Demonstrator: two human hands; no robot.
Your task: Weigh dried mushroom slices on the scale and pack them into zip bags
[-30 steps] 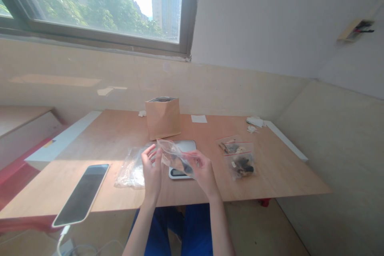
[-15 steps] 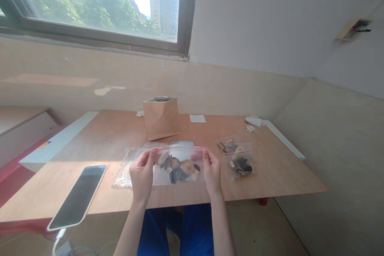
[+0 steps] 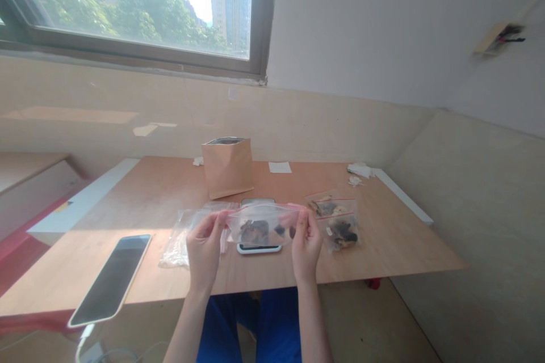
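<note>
A clear zip bag (image 3: pixel 275 232) with a pink strip along its top is stretched between my two hands. Dark and tan dried pieces, perhaps dried mushrooms, show through the plastic. My left hand (image 3: pixel 205 241) pinches its left upper corner, and my right hand (image 3: pixel 306 238) pinches the right one. The bag hovers over a white flat device (image 3: pixel 259 249), probably a small scale, which it partly covers. Two similar filled zip bags (image 3: pixel 340 232) lie overlapping on the table, just right of my right hand. Beside my left hand spread flat clear plastic bags (image 3: pixel 174 244).
A brown paper pouch (image 3: pixel 227 167) stands open-topped toward the back of the wooden table (image 3: pixel 395 238). At the near left edge lies a phone (image 3: pixel 111 279) with a cable. A white paper (image 3: pixel 280 167) and crumpled tissues (image 3: pixel 360 171) are at the back.
Both hands have drawn apart slightly, mostly the right one moving right. The bag has lifted and tilted, its lower edge rising and uncovering the front of the white device.
</note>
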